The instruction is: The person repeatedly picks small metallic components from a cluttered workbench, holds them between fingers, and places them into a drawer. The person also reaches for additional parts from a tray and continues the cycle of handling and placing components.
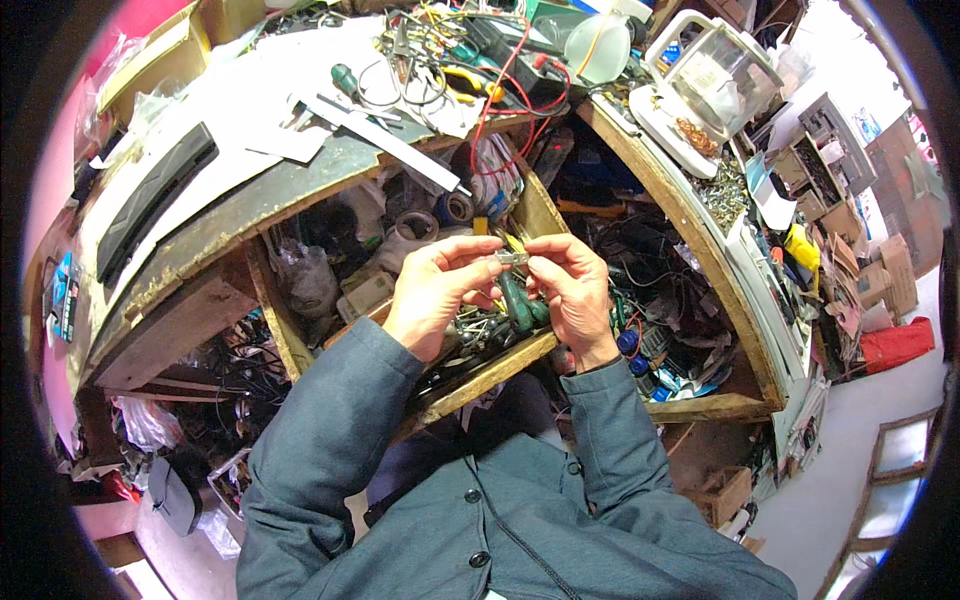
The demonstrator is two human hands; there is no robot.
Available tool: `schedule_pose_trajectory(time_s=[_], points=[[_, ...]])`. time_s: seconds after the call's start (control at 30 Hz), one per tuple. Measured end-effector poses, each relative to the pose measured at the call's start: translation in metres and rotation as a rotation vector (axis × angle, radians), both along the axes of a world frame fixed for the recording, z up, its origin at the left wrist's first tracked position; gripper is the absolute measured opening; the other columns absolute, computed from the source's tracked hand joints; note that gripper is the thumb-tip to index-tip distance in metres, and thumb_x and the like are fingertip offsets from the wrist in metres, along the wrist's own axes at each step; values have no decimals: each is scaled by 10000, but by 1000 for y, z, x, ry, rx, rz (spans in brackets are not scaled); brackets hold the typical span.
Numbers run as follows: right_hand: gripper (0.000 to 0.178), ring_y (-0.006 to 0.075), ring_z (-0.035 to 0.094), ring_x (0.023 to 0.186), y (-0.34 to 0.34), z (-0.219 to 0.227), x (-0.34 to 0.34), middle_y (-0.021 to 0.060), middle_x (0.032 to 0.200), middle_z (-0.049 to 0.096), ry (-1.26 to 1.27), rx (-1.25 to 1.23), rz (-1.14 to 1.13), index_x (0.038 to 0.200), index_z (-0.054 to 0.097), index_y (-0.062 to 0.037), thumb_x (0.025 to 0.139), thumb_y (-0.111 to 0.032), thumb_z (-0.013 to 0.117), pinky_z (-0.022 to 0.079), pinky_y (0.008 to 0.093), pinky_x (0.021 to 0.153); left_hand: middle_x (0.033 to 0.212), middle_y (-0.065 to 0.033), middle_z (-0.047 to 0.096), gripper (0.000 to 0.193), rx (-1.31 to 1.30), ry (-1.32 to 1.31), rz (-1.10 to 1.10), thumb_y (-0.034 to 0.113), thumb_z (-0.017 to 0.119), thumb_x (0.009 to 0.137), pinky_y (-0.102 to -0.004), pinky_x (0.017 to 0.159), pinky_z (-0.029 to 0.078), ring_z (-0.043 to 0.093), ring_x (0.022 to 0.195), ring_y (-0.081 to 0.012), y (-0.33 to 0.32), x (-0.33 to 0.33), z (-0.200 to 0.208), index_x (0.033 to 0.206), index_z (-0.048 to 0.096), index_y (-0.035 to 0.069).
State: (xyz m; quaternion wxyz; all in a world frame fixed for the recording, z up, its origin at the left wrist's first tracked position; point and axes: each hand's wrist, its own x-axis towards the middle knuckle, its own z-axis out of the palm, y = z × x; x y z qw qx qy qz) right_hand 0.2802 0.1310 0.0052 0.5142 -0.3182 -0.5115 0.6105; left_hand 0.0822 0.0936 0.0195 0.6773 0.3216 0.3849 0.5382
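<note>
Between my two hands, above an open wooden drawer [480, 387], is a small silvery metal piece [512, 258], too small to name more exactly. My left hand [440, 290] pinches its left end between thumb and forefinger. The thumb and forefinger of my right hand [573, 293] close on its right end. Below them in the drawer, a green-handled tool [518, 302] lies among loose metal tools. Rolls of tape [415, 228] and a clear plastic bag [305, 280] sit farther left in the drawer.
A cluttered bench top carries a long white bar [385, 140], a black strip [158, 200], red test leads [500, 100] and pliers [470, 80]. At right, a second compartment holds cables and blue-capped bottles [630, 345]. A clear-fronted appliance [715, 80] stands beyond it.
</note>
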Motion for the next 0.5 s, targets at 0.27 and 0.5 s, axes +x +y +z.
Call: schedule_pose_trajectory(time_s=[0.27, 0.5], points=[[169, 94, 645, 725, -2, 3, -1, 50, 909, 723, -57, 42, 22, 1109, 702, 10, 957, -62, 684, 540, 250, 649, 1032, -116, 745, 320, -28, -49, 24, 87, 723, 949, -275, 663, 594, 698, 749, -140, 1, 3, -8, 1229, 647, -47], [156, 91, 646, 731, -4, 4, -5, 45, 904, 723, -114, 56, 10, 1098, 704, 6, 955, -56, 691, 536, 245, 651, 1009, -109, 743, 303, -28, -45, 2, 93, 721, 948, -284, 670, 597, 701, 751, -145, 1, 1, -11, 1212, 653, -40]])
